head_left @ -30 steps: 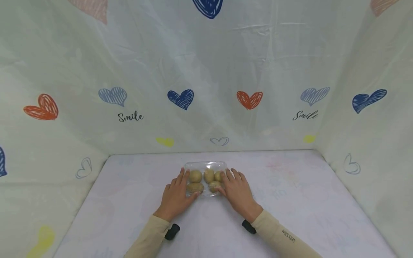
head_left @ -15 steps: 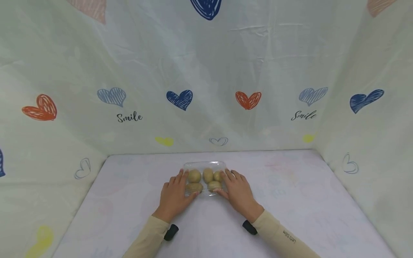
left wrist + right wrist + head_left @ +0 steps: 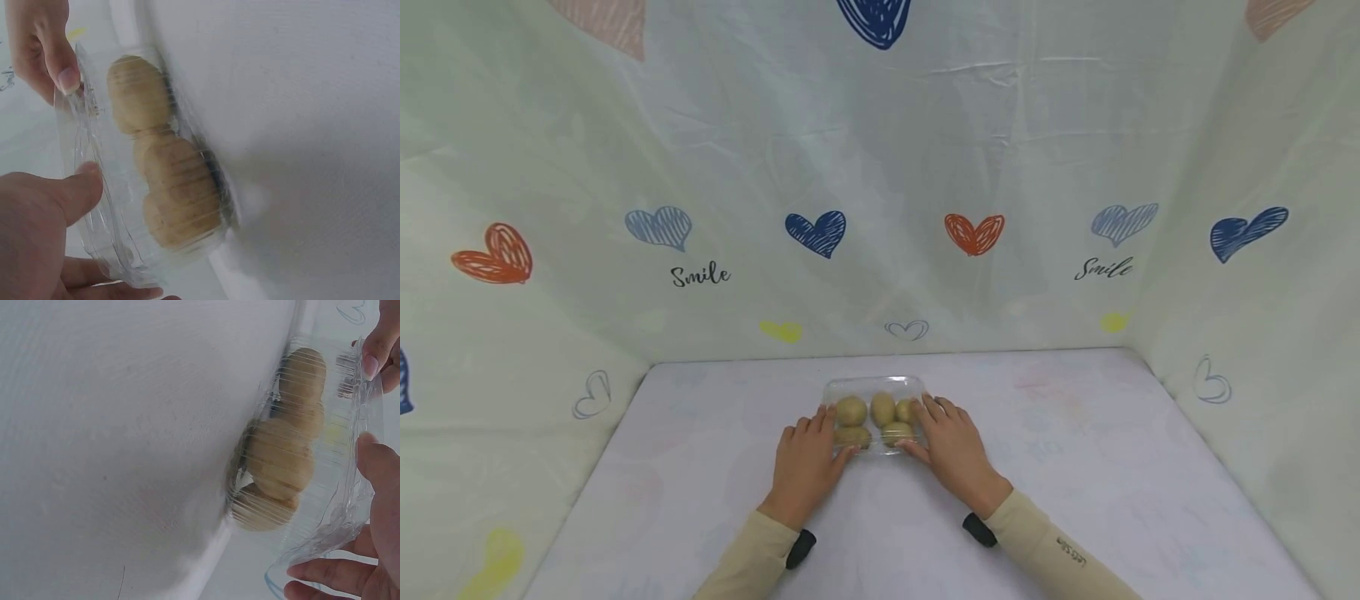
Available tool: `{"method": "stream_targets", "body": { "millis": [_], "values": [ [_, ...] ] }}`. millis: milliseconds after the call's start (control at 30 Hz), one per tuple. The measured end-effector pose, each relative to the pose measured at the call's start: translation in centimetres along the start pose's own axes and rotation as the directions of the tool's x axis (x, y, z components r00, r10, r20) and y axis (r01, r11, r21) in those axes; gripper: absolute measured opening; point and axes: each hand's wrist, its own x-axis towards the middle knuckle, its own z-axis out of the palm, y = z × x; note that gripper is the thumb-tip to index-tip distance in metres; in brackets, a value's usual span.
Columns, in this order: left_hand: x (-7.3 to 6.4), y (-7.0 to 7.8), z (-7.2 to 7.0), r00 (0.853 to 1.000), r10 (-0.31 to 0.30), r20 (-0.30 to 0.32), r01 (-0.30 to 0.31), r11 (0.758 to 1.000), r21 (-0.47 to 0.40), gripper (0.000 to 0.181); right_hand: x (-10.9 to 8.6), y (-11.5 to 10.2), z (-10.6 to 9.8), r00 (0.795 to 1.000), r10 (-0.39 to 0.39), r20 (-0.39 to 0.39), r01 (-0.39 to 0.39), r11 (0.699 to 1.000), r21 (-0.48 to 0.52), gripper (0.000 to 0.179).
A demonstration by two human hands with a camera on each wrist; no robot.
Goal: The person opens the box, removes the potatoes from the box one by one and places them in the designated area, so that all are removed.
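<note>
A clear plastic clamshell box lies on the table with several potatoes inside. My left hand holds its left side, the thumb on the near rim and the fingers along the side wall. On the other side my right hand grips the box likewise, thumb at the near rim, fingertips over the right edge. Both wrist views show the ribbed front wall, with the potatoes seen through it, and each thumb pressing the rim where the lid meets the base.
A white table stretches around the box. Behind and beside it hangs a pale curtain printed with hearts and the word Smile. Each sleeve has a black wrist device below it.
My left hand's fingers have slid slightly toward the near side of the box, and its thumb has drawn a little left. The right hand and the box stay nearly in place.
</note>
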Motion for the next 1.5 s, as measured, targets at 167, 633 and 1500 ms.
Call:
{"method": "stream_targets", "body": {
  "millis": [167,633,1500],
  "values": [
    [0.0,0.1,0.5,0.999,0.016,-0.037,-0.015,1.0,0.026,0.066,0.0,0.0,0.0,1.0,-0.006,-0.013,0.006,1.0,-0.01,0.062],
    [-0.2,0.5,0.0,0.991,0.079,-0.108,-0.061,0.986,0.157,0.059,0.0,0.0,0.0,0.999,-0.027,-0.047,0.027,1.0,-0.009,0.063],
    [-0.5,-0.7,-0.1,0.985,0.167,-0.035,-0.155,0.959,0.237,0.045,0.2,0.2,0.0,0.998,-0.04,-0.04,0.041,0.999,0.02,0.06]
  ]
}}
